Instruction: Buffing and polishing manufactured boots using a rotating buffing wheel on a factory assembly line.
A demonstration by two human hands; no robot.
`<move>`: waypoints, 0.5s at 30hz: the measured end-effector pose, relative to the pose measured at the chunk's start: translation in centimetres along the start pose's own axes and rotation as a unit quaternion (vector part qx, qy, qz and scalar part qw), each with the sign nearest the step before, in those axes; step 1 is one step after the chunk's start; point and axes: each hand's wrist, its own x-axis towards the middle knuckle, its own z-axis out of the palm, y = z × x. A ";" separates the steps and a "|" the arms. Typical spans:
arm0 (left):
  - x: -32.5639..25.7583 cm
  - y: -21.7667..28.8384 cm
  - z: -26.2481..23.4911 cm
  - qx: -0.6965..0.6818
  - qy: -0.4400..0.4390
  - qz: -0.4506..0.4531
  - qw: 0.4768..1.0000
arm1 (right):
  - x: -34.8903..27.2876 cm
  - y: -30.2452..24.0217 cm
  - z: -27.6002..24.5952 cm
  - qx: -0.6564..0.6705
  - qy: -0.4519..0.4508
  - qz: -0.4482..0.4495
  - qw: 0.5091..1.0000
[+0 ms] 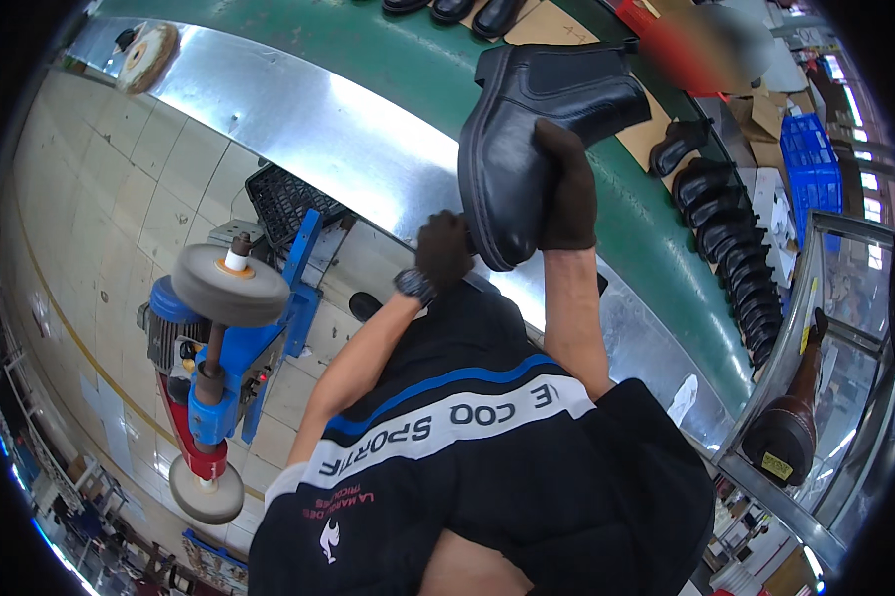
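A black Chelsea boot [512, 139] is held up over the bench, its toe pointing down towards me and its sole edge facing left. My right hand [570, 189], in a dark brown glove, grips the upper from the right, thumb across the leather. My left hand [443, 250], gloved the same way and with a dark watch at the wrist, is closed beside the toe. Whether it touches the boot, and what its fingers hold, if anything, I cannot make out.
A metal ledge [298, 99] runs beside a green conveyor belt [358, 45]. Several black boots [730, 248] line the far right side. At left stands a blue machine with buffing wheels [231, 285]. A brown boot [785, 432] lies on a glass-and-metal rack at right.
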 end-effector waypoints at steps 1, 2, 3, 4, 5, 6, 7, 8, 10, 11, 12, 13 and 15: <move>0.7 0.0 1.3 -0.024 0.018 0.044 0.999 | -0.4 -0.1 0.3 -0.004 -0.008 0.004 1.000; 1.3 0.6 2.0 -0.048 0.034 0.091 0.994 | -0.9 -0.3 0.4 -0.024 -0.005 -0.016 1.000; 1.5 1.1 2.6 -0.048 0.043 0.087 0.994 | -1.4 -0.4 0.6 -0.044 -0.005 -0.035 0.998; 1.8 1.6 2.8 0.015 -0.009 0.079 0.997 | -1.8 -0.4 0.7 -0.056 0.003 -0.043 0.998; 2.0 1.9 2.8 0.079 -0.060 0.067 0.993 | -2.2 -0.4 0.9 -0.061 -0.005 -0.041 0.997; 2.0 2.0 2.7 0.063 -0.084 0.026 0.994 | -2.7 -0.3 1.2 -0.066 0.002 -0.045 0.997; 1.7 1.6 2.8 0.065 -0.076 0.014 0.995 | -3.0 -0.1 1.6 -0.068 0.007 -0.043 0.997; 1.1 1.1 3.0 0.061 -0.071 -0.001 0.996 | -3.1 0.2 1.7 -0.082 -0.005 -0.034 0.996; -1.0 -1.6 5.8 -0.054 -0.042 -0.055 0.996 | -3.4 1.6 2.8 -0.091 -0.027 -0.017 0.995; -1.4 -0.9 3.4 -0.058 -0.042 -0.059 0.996 | -3.3 2.1 2.4 -0.091 -0.014 -0.030 0.995; -2.0 0.6 -2.2 -0.315 -0.056 -0.097 0.943 | -3.0 3.0 1.9 -0.084 -0.010 -0.038 0.996; -3.0 1.5 -6.2 -0.549 -0.053 -0.132 0.824 | -3.1 4.1 2.3 -0.088 -0.022 -0.022 0.996; -5.2 0.9 -7.7 -0.531 0.009 -0.148 0.834 | -3.0 7.1 3.2 -0.119 -0.076 -0.073 0.987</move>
